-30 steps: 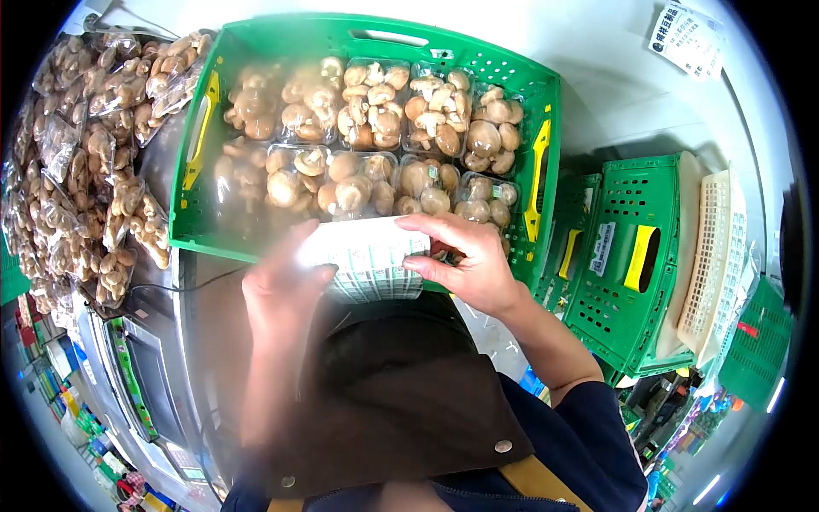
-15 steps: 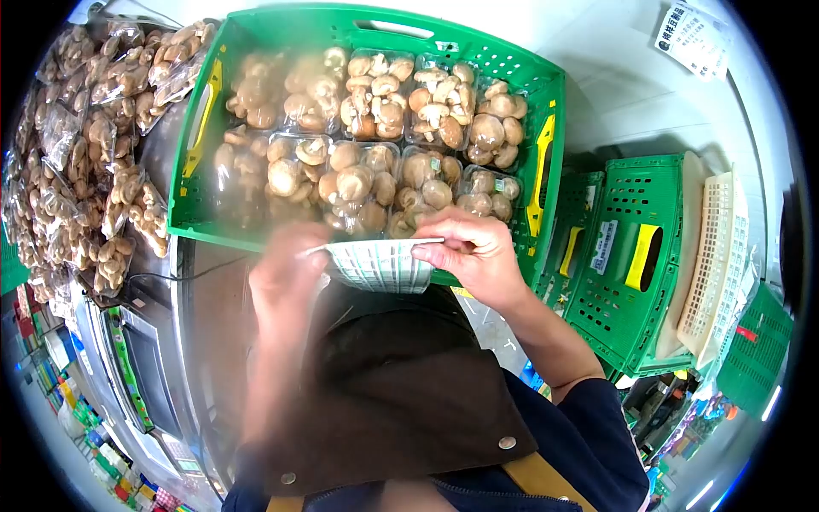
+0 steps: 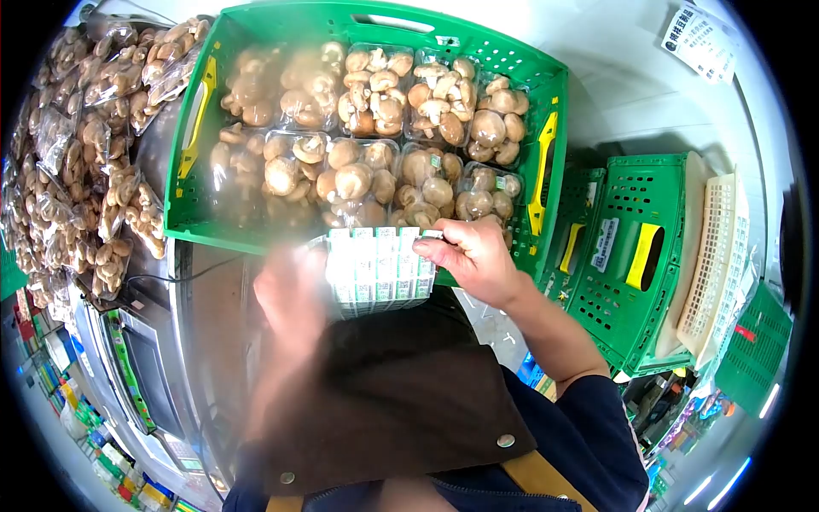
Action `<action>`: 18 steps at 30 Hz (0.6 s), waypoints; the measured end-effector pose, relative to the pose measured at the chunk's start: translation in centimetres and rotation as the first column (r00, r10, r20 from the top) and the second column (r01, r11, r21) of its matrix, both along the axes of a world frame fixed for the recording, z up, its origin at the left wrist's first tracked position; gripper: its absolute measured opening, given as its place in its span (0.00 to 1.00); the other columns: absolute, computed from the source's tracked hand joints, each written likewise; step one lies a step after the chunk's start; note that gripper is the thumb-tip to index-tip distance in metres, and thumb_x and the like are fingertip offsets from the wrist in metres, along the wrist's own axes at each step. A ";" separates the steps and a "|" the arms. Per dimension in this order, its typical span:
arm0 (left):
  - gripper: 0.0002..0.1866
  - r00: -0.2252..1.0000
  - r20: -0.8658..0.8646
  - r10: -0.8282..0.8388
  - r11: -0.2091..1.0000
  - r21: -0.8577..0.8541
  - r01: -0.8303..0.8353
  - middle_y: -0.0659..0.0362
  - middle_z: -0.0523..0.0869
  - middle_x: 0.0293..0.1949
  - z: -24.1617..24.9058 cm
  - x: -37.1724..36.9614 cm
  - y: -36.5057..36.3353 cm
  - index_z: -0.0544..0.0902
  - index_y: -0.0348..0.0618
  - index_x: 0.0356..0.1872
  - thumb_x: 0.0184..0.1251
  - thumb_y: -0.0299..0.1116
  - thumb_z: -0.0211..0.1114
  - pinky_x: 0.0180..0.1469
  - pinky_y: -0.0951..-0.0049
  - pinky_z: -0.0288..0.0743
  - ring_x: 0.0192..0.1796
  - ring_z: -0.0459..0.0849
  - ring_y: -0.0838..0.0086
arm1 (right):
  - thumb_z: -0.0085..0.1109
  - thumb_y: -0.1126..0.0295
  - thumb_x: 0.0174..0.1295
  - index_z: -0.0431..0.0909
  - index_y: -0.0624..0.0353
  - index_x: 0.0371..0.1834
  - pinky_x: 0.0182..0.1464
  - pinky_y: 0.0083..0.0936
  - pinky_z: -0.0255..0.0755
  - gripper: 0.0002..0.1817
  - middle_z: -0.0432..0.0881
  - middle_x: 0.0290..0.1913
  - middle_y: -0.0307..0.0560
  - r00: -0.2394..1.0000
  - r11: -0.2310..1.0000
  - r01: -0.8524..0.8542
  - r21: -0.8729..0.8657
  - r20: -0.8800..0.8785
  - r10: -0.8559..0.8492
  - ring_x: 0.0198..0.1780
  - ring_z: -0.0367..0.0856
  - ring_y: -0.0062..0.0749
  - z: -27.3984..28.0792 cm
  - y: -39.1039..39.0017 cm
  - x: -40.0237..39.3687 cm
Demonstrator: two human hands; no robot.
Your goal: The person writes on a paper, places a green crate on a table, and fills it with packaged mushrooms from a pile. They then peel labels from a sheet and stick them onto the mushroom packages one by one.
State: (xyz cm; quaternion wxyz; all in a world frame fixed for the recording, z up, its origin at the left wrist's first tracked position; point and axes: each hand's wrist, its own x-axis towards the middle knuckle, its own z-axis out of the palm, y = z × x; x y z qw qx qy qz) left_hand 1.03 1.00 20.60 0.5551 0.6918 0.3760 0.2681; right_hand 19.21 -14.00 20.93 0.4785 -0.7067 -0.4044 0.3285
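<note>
Between my two hands is a sheet of small green-and-white stickers, its printed face turned up toward me. My right hand pinches its upper right corner between thumb and fingers. At the sheet's left edge, my left hand is closed on it, though a haze blurs those fingers. Just beyond the sheet stands a green crate with two rows of clear packs of mushrooms. A small sticker shows on the front right pack.
Bagged mushrooms are heaped on the left. A metal machine with a dark panel stands below them. On the right are stacked green crates and a cream basket. A printed paper hangs on the white wall.
The sticker sheet has tilted up, so more of its printed face shows. My hands have stayed nearly in place, still at its two sides.
</note>
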 end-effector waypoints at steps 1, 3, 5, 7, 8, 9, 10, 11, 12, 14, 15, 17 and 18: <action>0.03 1.000 -0.025 -0.012 1.000 0.003 0.013 0.70 0.77 0.30 0.1 0.0 0.1 0.78 0.39 0.35 0.69 0.26 0.63 0.38 0.86 0.63 0.33 0.68 0.88 | 0.62 0.62 0.64 0.74 0.64 0.25 0.24 0.30 0.64 0.17 0.71 0.18 0.52 0.998 0.998 -0.057 -0.025 -0.001 0.057 0.19 0.67 0.29 -0.1 0.0 0.7; 0.04 0.996 -0.066 -0.067 0.998 -0.003 0.067 0.71 0.76 0.29 0.4 0.4 0.3 0.78 0.39 0.34 0.68 0.26 0.63 0.36 0.86 0.62 0.32 0.67 0.89 | 0.55 0.61 0.68 0.78 0.62 0.40 0.32 0.29 0.71 0.13 0.80 0.28 0.52 0.990 0.994 -0.101 0.047 -0.099 0.105 0.28 0.78 0.41 -0.3 0.7 1.7; 0.06 0.983 -0.100 -0.157 0.988 -0.029 0.155 0.71 0.76 0.27 0.9 1.0 0.3 0.77 0.39 0.32 0.68 0.27 0.64 0.34 0.86 0.62 0.31 0.67 0.89 | 0.55 0.60 0.68 0.76 0.61 0.44 0.36 0.30 0.74 0.14 0.82 0.32 0.53 0.990 0.984 -0.123 0.131 -0.050 0.131 0.34 0.82 0.45 0.3 2.2 2.1; 0.07 0.974 -0.129 -0.186 0.982 -0.009 0.186 0.72 0.75 0.25 1.0 1.5 0.2 0.77 0.39 0.31 0.68 0.28 0.65 0.33 0.85 0.62 0.30 0.66 0.89 | 0.55 0.60 0.67 0.75 0.61 0.42 0.34 0.34 0.74 0.14 0.82 0.31 0.52 0.970 0.969 -0.236 0.078 0.085 0.229 0.33 0.83 0.47 1.3 3.4 2.3; 0.07 0.971 -0.138 -0.195 0.981 -0.013 0.195 0.72 0.75 0.25 1.2 1.7 0.2 0.77 0.39 0.31 0.68 0.28 0.64 0.33 0.85 0.62 0.30 0.66 0.89 | 0.56 0.59 0.67 0.75 0.60 0.41 0.33 0.36 0.74 0.14 0.82 0.31 0.52 0.948 0.956 -0.288 0.046 0.150 0.279 0.33 0.83 0.47 1.5 3.8 2.3; 0.07 0.968 -0.146 -0.203 0.979 -0.018 0.203 0.72 0.75 0.25 1.3 1.8 0.3 0.77 0.39 0.31 0.68 0.28 0.64 0.33 0.85 0.62 0.29 0.66 0.90 | 0.56 0.59 0.66 0.74 0.60 0.39 0.31 0.38 0.73 0.14 0.81 0.30 0.51 0.931 0.951 -0.308 0.022 0.212 0.297 0.32 0.83 0.48 1.4 4.1 2.2; 0.07 0.969 -0.144 -0.201 0.980 -0.028 0.199 0.72 0.75 0.25 1.3 1.8 0.3 0.77 0.39 0.31 0.68 0.28 0.64 0.33 0.85 0.62 0.29 0.66 0.90 | 0.56 0.59 0.66 0.73 0.60 0.37 0.30 0.39 0.72 0.14 0.81 0.29 0.50 0.909 0.944 -0.329 -0.003 0.272 0.317 0.31 0.82 0.49 1.2 4.4 2.1; 0.07 0.970 -0.142 -0.197 0.980 -0.038 0.194 0.72 0.75 0.25 1.3 1.8 0.4 0.77 0.39 0.30 0.68 0.29 0.64 0.33 0.85 0.62 0.29 0.66 0.90 | 0.57 0.59 0.66 0.72 0.59 0.36 0.29 0.41 0.72 0.14 0.81 0.29 0.49 0.881 0.937 -0.348 -0.031 0.331 0.338 0.30 0.82 0.50 1.0 4.6 2.0; 0.08 0.971 -0.139 -0.193 0.981 -0.049 0.188 0.72 0.75 0.25 1.3 1.8 0.5 0.77 0.39 0.30 0.68 0.29 0.64 0.33 0.86 0.62 0.29 0.66 0.90 | 0.57 0.60 0.65 0.69 0.57 0.32 0.25 0.41 0.71 0.13 0.79 0.27 0.47 0.886 0.941 -0.337 0.026 0.346 0.307 0.26 0.81 0.50 0.7 4.8 1.8; 0.08 0.974 -0.108 -0.198 0.979 -0.076 0.190 0.72 0.75 0.25 1.3 1.8 0.7 0.77 0.39 0.30 0.68 0.29 0.64 0.32 0.86 0.61 0.29 0.66 0.90 | 0.57 0.60 0.65 0.70 0.57 0.33 0.25 0.39 0.72 0.13 0.79 0.27 0.46 0.863 0.947 -0.318 0.040 0.426 0.272 0.27 0.81 0.47 0.9 5.0 1.5; 0.08 0.975 -0.088 -0.204 0.976 -0.090 0.196 0.72 0.75 0.25 1.3 1.9 0.8 0.77 0.39 0.30 0.69 0.29 0.64 0.32 0.86 0.61 0.29 0.66 0.90 | 0.57 0.60 0.64 0.70 0.57 0.33 0.25 0.38 0.73 0.13 0.79 0.28 0.46 0.848 0.951 -0.306 0.044 0.467 0.251 0.27 0.82 0.46 1.0 5.1 1.5; 0.08 0.986 -0.004 -0.170 0.961 -0.221 0.164 0.73 0.74 0.25 2.2 2.6 0.5 0.76 0.40 0.30 0.70 0.30 0.63 0.31 0.86 0.59 0.28 0.65 0.90 | 0.57 0.60 0.64 0.69 0.59 0.36 0.24 0.36 0.74 0.13 0.79 0.29 0.44 0.786 0.942 -0.337 -0.005 0.549 0.284 0.29 0.83 0.42 0.6 5.4 1.7; 0.08 0.991 0.007 -0.134 0.951 -0.279 0.130 0.73 0.74 0.25 2.3 2.8 0.4 0.76 0.41 0.30 0.70 0.30 0.63 0.31 0.86 0.59 0.28 0.65 0.90 | 0.56 0.60 0.64 0.70 0.59 0.35 0.24 0.35 0.74 0.13 0.79 0.29 0.44 0.766 0.938 -0.345 0.004 0.579 0.279 0.29 0.83 0.41 0.3 5.5 1.7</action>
